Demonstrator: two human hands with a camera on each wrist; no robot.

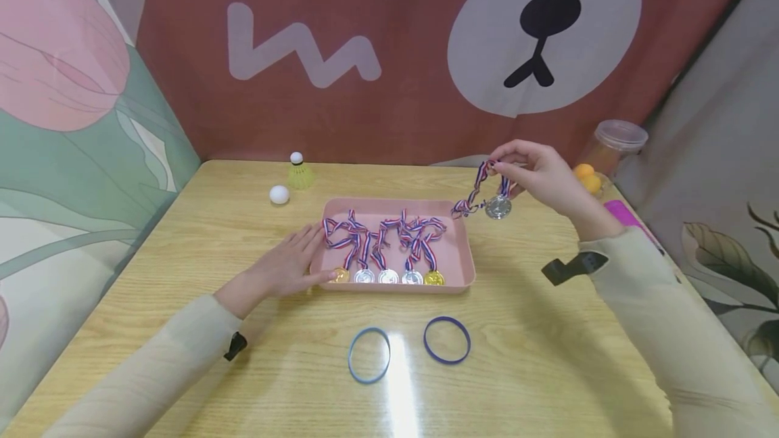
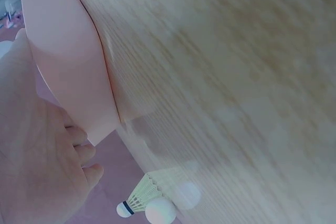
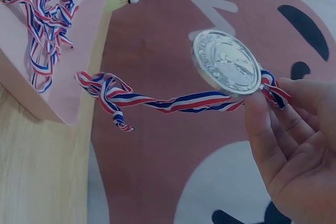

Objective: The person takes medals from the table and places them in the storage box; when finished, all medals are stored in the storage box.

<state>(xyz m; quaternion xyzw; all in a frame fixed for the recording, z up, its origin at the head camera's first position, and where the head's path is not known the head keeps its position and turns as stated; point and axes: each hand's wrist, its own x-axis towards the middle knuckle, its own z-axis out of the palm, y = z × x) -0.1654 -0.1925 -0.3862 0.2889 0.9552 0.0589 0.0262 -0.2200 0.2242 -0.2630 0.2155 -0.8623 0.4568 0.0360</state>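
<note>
My right hand pinches the striped ribbon of a silver medal above the table, to the right of a pink tray. In the right wrist view the medal tilts face up by the fingertips, its knotted red, white and blue ribbon trailing towards the tray. My left hand rests with straight fingers on the tray's left rim. Inside the tray, several medals lie in a row along the near side: gold ones at both ends, silver medals between, their ribbons bunched behind them.
A light blue wristband and a dark blue wristband lie in front of the tray. Behind it to the left are a white ball and a yellow shuttlecock. At the right stand a clear jar and orange balls.
</note>
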